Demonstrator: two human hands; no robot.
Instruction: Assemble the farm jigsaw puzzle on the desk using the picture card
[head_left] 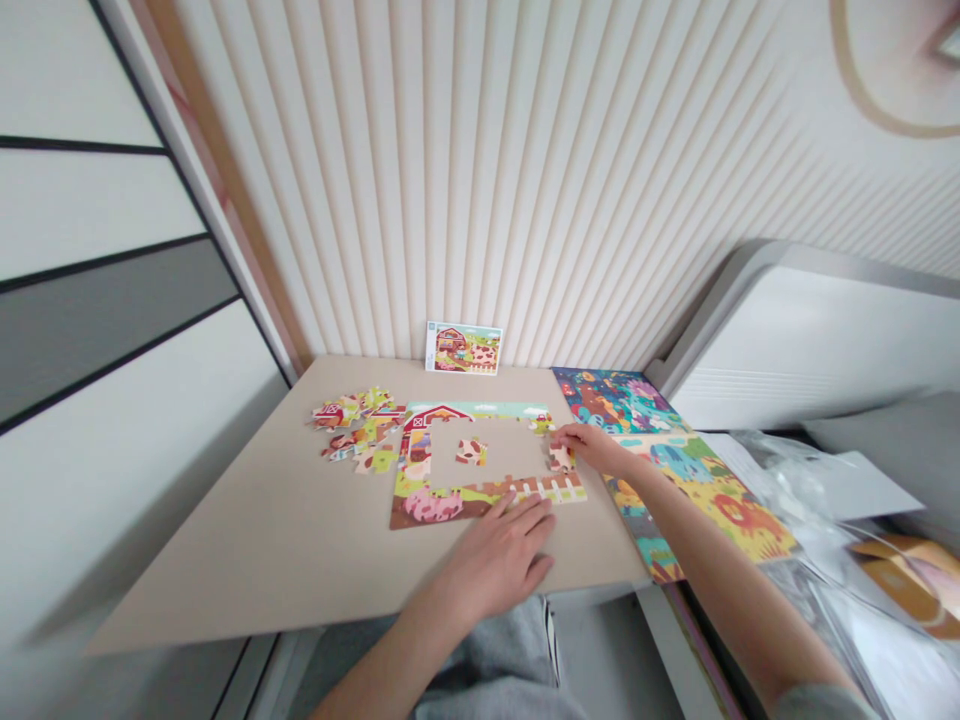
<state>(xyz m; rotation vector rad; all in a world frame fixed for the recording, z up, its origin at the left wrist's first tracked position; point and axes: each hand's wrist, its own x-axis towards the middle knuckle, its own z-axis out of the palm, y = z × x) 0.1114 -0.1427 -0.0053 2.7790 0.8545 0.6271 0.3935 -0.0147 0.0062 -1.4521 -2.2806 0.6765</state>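
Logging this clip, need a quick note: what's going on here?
A person has a farm jigsaw partly joined on a beige board: the border is mostly done, the middle open but for one loose piece. The left hand lies flat on the board at the jigsaw's bottom edge. The right hand has its fingertips on an edge piece at the right side; pinched or pressed, I cannot tell. Spare pieces lie at the left, and a picture card leans on the wall.
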